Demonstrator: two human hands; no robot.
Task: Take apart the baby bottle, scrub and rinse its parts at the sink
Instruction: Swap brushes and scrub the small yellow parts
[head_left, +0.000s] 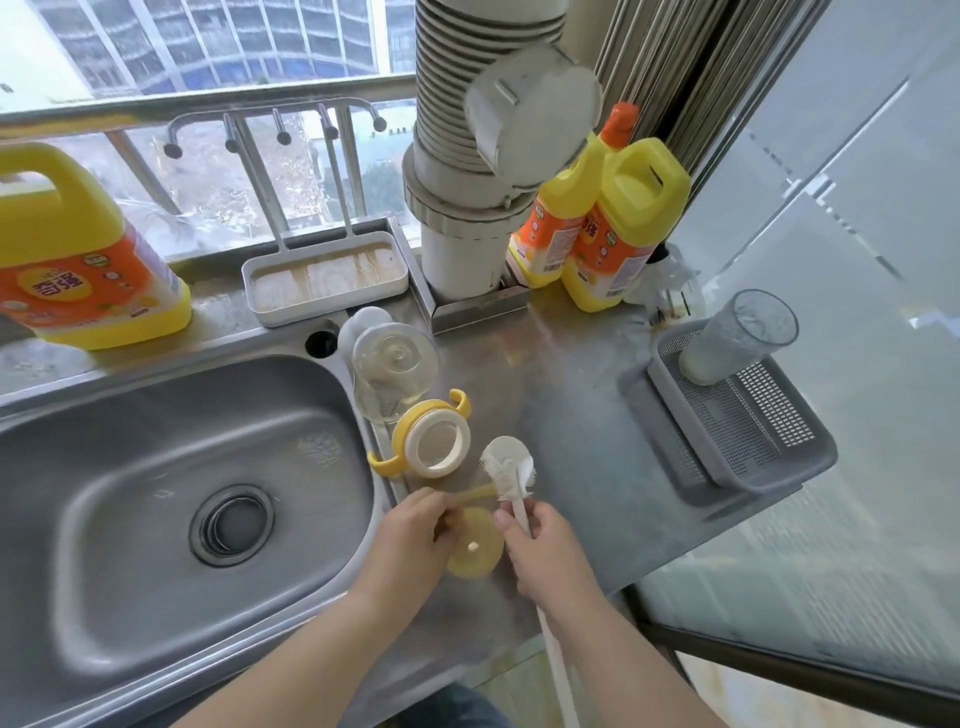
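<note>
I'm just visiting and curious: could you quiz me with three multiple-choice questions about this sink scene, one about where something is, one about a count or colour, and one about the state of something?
1. Where does the handled collar ring lie?
A. in the sink basin
B. on the counter right of the sink
C. in the grey basket

2. How many yellow detergent jugs are in view?
A. one
B. two
C. three

3. What is the right hand doing?
A. gripping the bottle brush
B. resting flat on the counter
C. holding the clear cup

Answers:
1 B: the ring sits on the steel counter, beside the sink.
2 C: one jug stands at the left, two jugs at the back right.
3 A: its fingers curl round the white bottle brush, while the left hand holds a yellowish bottle part.
</note>
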